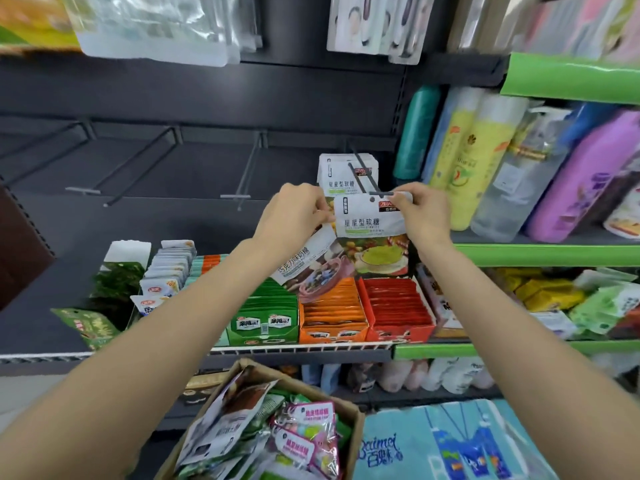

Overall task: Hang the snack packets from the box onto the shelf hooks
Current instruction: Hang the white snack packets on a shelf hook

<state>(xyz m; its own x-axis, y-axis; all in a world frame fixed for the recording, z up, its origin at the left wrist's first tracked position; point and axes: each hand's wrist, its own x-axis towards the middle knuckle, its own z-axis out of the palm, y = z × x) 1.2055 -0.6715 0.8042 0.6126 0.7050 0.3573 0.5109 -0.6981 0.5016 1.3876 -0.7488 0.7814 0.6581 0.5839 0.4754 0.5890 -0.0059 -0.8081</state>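
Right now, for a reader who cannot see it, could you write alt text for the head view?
Both hands, left hand and right hand, pinch a white snack packet at the tip of a black shelf hook already holding similar packets. A cardboard box of mixed packets sits below.

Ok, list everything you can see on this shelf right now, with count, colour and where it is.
held packet: one, white, at the hook tip
second packet: one, white and brown, under the left hand
hung packets: several, white, on the hook behind
empty hooks: several, dark, to the left
display boxes: green, orange, red, on the shelf
cardboard box: one, brown, below, full of packets
bottles: several, mixed colours, right
left hand: pinches held packet
right hand: pinches its top
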